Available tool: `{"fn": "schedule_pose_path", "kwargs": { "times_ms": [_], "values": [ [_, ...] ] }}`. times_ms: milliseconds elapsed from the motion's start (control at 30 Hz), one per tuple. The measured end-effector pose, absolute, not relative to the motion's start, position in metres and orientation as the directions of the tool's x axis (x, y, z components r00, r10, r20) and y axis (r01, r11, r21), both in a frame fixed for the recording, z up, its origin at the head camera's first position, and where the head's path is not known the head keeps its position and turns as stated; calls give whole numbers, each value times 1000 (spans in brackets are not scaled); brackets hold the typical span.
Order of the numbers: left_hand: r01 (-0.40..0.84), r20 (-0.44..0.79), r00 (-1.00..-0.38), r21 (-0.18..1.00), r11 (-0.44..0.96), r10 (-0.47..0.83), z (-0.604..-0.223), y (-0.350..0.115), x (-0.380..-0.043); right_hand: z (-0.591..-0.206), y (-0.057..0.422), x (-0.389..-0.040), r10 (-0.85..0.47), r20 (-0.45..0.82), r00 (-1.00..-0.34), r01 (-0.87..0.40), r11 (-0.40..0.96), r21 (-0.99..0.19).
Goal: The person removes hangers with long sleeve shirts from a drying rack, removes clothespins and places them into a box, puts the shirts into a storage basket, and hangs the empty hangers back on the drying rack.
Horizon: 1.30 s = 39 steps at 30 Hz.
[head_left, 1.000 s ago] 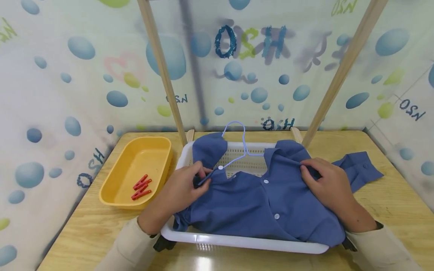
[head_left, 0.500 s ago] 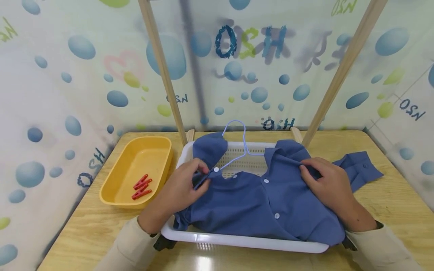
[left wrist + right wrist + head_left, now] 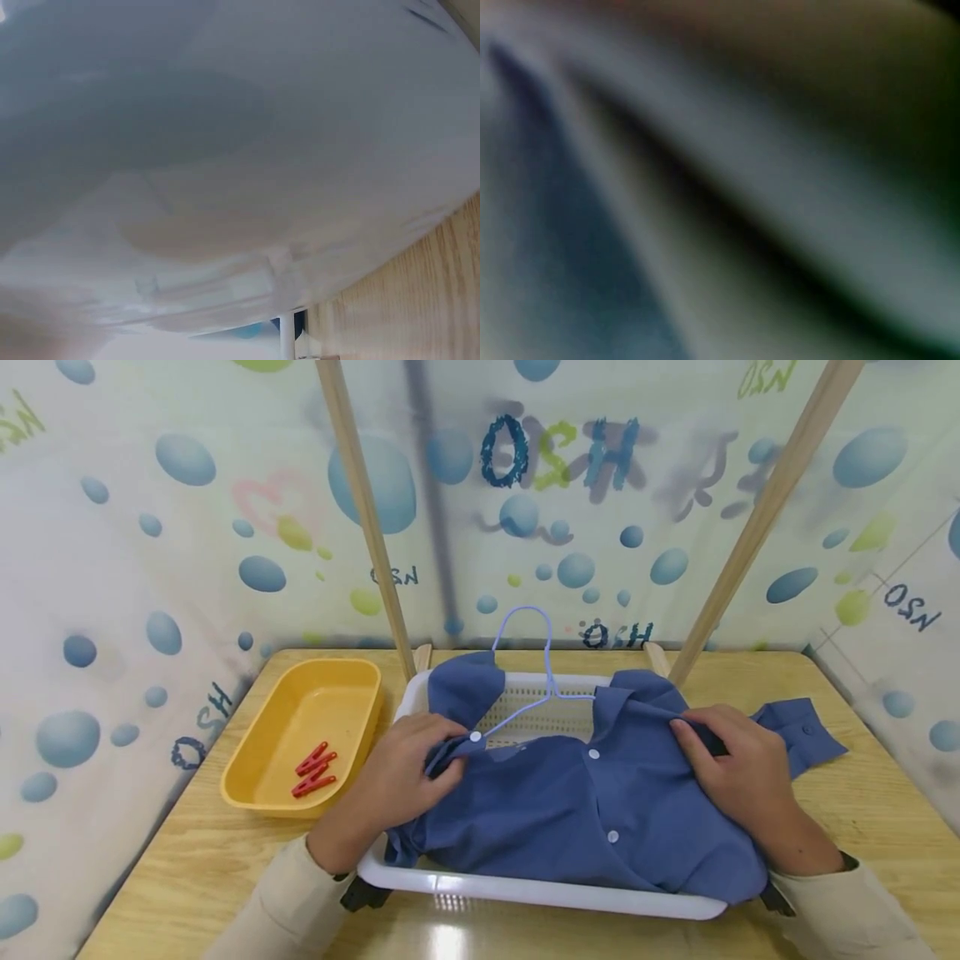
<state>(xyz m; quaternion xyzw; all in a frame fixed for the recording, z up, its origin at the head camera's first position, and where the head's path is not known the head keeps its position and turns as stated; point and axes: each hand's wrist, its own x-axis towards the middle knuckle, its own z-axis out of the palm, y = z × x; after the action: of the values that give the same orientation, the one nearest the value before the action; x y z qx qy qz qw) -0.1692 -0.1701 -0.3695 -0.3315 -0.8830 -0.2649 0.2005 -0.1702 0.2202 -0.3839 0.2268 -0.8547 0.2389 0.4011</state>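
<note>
A blue button-up shirt (image 3: 540, 810) lies in a white plastic basket (image 3: 540, 893), its white buttons facing up. Out of the open neck rises the hook of a light-blue clothes hanger (image 3: 550, 672); the hanger's arms run under the cloth on both sides. With thumb and fingers my left hand (image 3: 397, 777) pinches the shirt near its left shoulder, beside a white button. My right hand (image 3: 738, 772) pinches the cloth at the right shoulder. The left wrist view is mostly filled by a pale, smooth surface. Blurred cloth folds fill the right wrist view.
To the left stands a yellow tray (image 3: 240, 777) with several red clothespins (image 3: 315, 768) in it. Two wooden poles (image 3: 367, 527) rise behind the basket. One shirt sleeve (image 3: 802, 735) hangs over the basket's right side onto the wooden table (image 3: 862, 827).
The hanger's hook has shifted slightly up and to the right. My right hand has moved a little right with the cloth; my left fingers have closed further over the shirt's edge.
</note>
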Motion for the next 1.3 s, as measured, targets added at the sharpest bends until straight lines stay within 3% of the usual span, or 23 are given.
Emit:
{"fn": "schedule_pose_path", "kwargs": {
  "times_ms": [267,467,800,1300],
  "values": [
    [784,598,-583,237,574,550,-372,-173,-170,-376,221,-167,-226,777,-587,-570,797,-200],
    [804,642,-540,203,559,545,-370,-173,-170,-370,219,-162,-266,785,-560,-586,797,-148],
    [817,678,-517,209,537,523,-368,-174,-168,-367,211,-155,-309,806,-505,-650,751,-119],
    [800,695,-550,278,532,464,-371,-173,-170,-373,213,-157,-255,802,-540,-623,762,-178]
  ]
}}
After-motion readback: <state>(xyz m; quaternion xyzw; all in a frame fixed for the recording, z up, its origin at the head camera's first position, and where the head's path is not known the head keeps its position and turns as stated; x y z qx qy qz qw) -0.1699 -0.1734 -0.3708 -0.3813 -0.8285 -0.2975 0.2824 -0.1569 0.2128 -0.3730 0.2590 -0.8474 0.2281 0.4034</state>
